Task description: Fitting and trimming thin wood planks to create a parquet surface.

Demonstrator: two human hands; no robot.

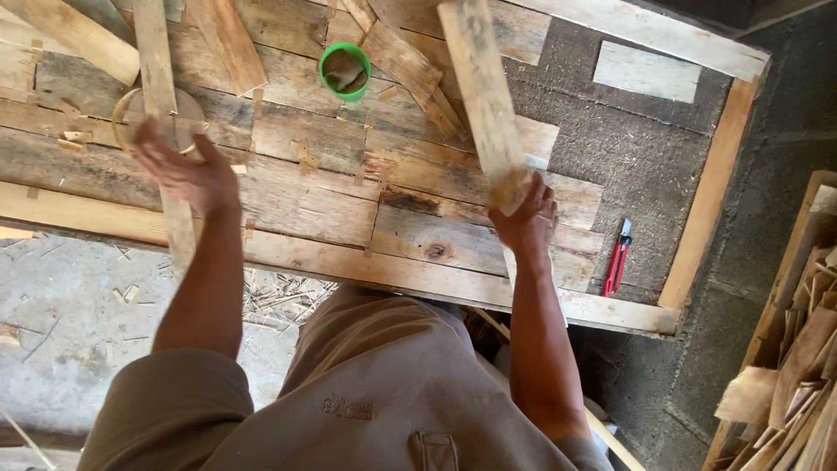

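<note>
Rough plank worktop (349,174) is seen from above. One end of a long wooden board (482,96) is gripped by the right hand (526,218). Left hand (187,170) is spread wide above a thin slat (161,105), beside a round ring (131,113). Green cup (344,70) and red cutter (618,257) are lying on the worktop.

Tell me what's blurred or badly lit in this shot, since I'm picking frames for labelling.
In the head view, the left hand is smeared by motion blur; the plank in the right hand is softly blurred too. The bench sits in even daylight without glare, the red knife stays sharp, and the wall at right falls darker.
</note>
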